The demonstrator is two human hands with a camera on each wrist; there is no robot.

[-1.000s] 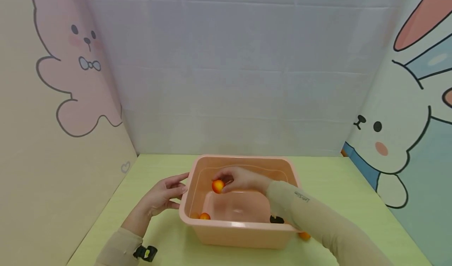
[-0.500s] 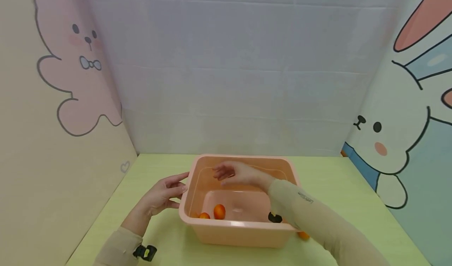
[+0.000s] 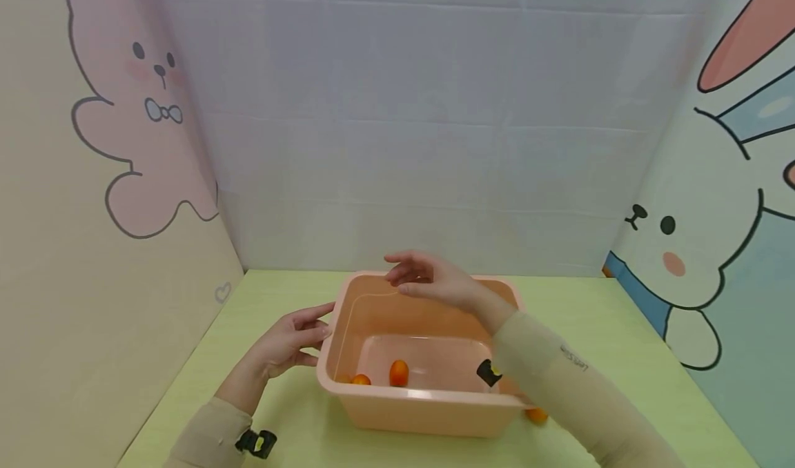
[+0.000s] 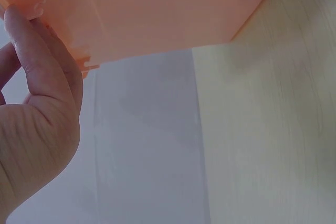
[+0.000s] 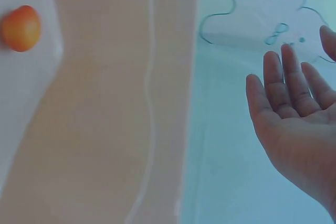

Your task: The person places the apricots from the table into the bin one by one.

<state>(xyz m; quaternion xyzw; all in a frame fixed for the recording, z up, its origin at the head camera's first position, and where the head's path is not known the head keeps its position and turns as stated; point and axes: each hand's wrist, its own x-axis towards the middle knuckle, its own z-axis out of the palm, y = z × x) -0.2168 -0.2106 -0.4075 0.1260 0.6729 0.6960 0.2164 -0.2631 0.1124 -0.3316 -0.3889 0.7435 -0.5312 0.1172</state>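
Note:
A pink plastic basin (image 3: pixel 428 413) stands on the table. My left hand (image 3: pixel 292 340) grips its left rim, fingertips right at the edge; in the left wrist view that hand (image 4: pixel 44 87) is beside the basin's outer wall (image 4: pixel 157 9). My right hand (image 3: pixel 435 279) is over the basin's far rim, holding nothing, with its fingers loosely extended; the right wrist view shows the bare palm (image 5: pixel 299 124). Inside the basin lie a small orange-red round fruit (image 3: pixel 399 373) and another (image 3: pixel 361 379) at the near left corner, partly hidden by the front rim.
Another orange fruit (image 3: pixel 537 415) lies on the table outside the basin's near right corner, partly covered by the right sleeve (image 3: pixel 577 385). A pale yellow-green table (image 3: pixel 577 316) meets a white back sheet (image 3: pixel 410 143). Cartoon-printed panels flank both sides.
My right hand has let go of a fruit, which dropped to the basin floor and shifted right. The hand has risen up and away toward the far rim. My left hand has stayed put.

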